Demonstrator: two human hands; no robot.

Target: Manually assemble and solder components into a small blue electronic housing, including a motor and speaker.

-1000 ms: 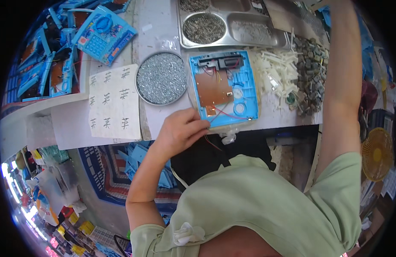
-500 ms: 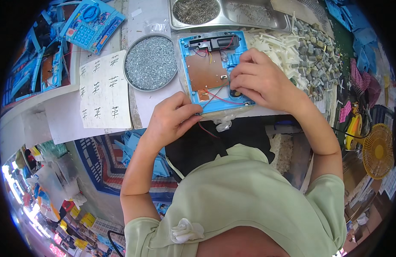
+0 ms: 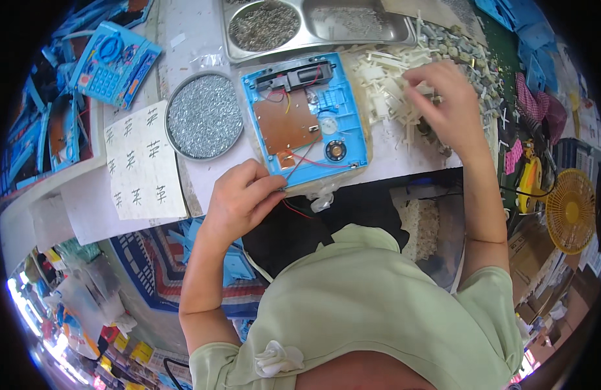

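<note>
At the white tabletop's (image 3: 404, 166) front edge, I have the left hand (image 3: 239, 201) pinching the near left corner of a square blue plastic casing (image 3: 356, 133), apparently to steady it, though I cannot tell whether thin red wires (image 3: 297, 211) are caught too. My right hand (image 3: 447, 107) hovers, thumb and fingers parted, over loose white plastic pieces (image 3: 378, 81), with tabletop before it for retreating. Leftward, a round metal dish (image 3: 203, 158) crowds the casing; beyond, a silver compartment tray (image 3: 326, 44) bounds reach.

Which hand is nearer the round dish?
Left: the left hand is on the near side of the round dish, the right hand well to its right, beyond the blue casing.
</note>
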